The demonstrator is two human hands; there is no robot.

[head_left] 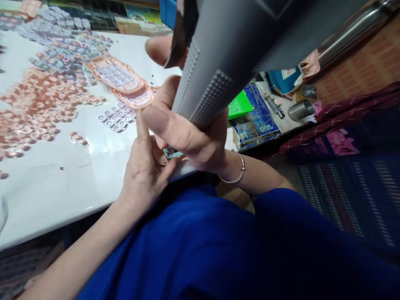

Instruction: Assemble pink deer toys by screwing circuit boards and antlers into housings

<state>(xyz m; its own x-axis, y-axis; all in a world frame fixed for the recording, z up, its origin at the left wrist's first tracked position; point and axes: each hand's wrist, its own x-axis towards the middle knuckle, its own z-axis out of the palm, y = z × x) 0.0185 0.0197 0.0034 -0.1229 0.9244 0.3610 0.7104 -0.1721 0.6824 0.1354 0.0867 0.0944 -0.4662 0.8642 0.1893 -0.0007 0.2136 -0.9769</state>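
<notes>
Plainly, the biggest thing before me is a grey tool (pixel 225 54): a thick, smooth body looming towards the camera, with two patches of raised dots, a faint angular outline higher up and a dark, ragged-edged strip along its left side. I have the fingers of the right hand (pixel 200 146) wrapped around its far end; its tip is hidden from me. With the left hand (pixel 142 166) I pinch a small piece (pixel 175 154) between thumb and fingers, at the near edge of the white table (pixel 96 175); I make out pale green and a glint of metal, the rest covered. For lettering, I read "onn." on a blue box (pixel 265 118) to the right. The teal packet (pixel 281 83) carries a pale label, too small to read.
</notes>
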